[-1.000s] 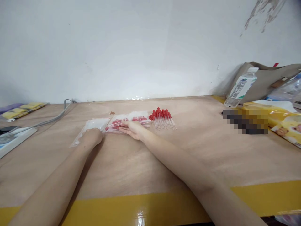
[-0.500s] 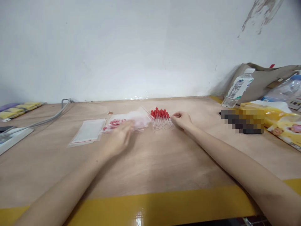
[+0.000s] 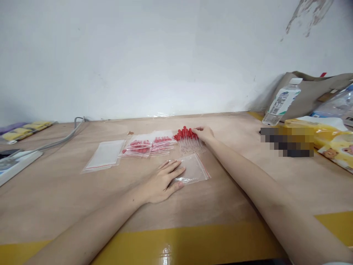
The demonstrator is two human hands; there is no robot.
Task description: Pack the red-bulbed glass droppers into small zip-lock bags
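My left hand (image 3: pixel 162 180) lies flat with its fingers spread, pressing on the left part of a clear zip bag (image 3: pixel 194 170) with a red line along its right edge. The bag looks flat. Behind it a row of thin, pale sticks with red heads (image 3: pixel 185 132) lies side by side. My right hand (image 3: pixel 204 134) is at the right end of that row, thumb and fingers closed on a red head. To the left are filled zip bags (image 3: pixel 138 146) with red-headed sticks inside. Further left is a stack of flat zip bags (image 3: pixel 106 154).
A plastic bottle (image 3: pixel 282 101) leans against a grey-beige bag (image 3: pixel 311 92) at the right, by yellow packages (image 3: pixel 317 129). A grey cable (image 3: pixel 63 139) and a yellow-and-purple pack (image 3: pixel 24 130) are at the left. Yellow tape (image 3: pixel 193 241) runs along the table's front edge.
My left hand has moved right and nearer, from by the filled bags to the flat zip bag, which now lies in front. My right hand has moved left onto the red heads.
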